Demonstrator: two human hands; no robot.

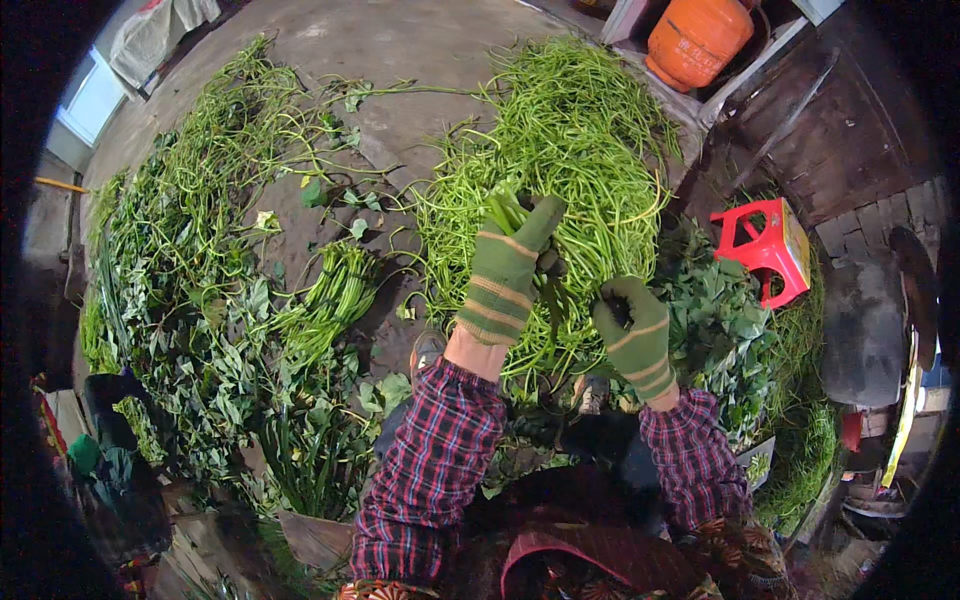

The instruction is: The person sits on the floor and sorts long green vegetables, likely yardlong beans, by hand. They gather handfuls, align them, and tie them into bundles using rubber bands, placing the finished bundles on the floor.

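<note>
My left hand (504,281), in a green glove with tan stripes, grips a bunch of green leaf stems (508,212) whose ends stick up past the thumb. To its right and a little lower is my right hand (637,337), gloved the same way. Its fingers are curled inward; whether they pinch a stem is hidden. Both hands are above a large heap of loose green stems (577,142). A gathered bundle of stems (337,289) lies on the ground to the left. Stripped leaves (720,322) are piled beside my right hand.
Leafy vines (187,217) spread over the left of the concrete floor (420,45). A red plastic stool (776,247) lies tipped at the right. Behind it stands an orange gas cylinder (697,45). My shoe (427,349) shows near the left forearm.
</note>
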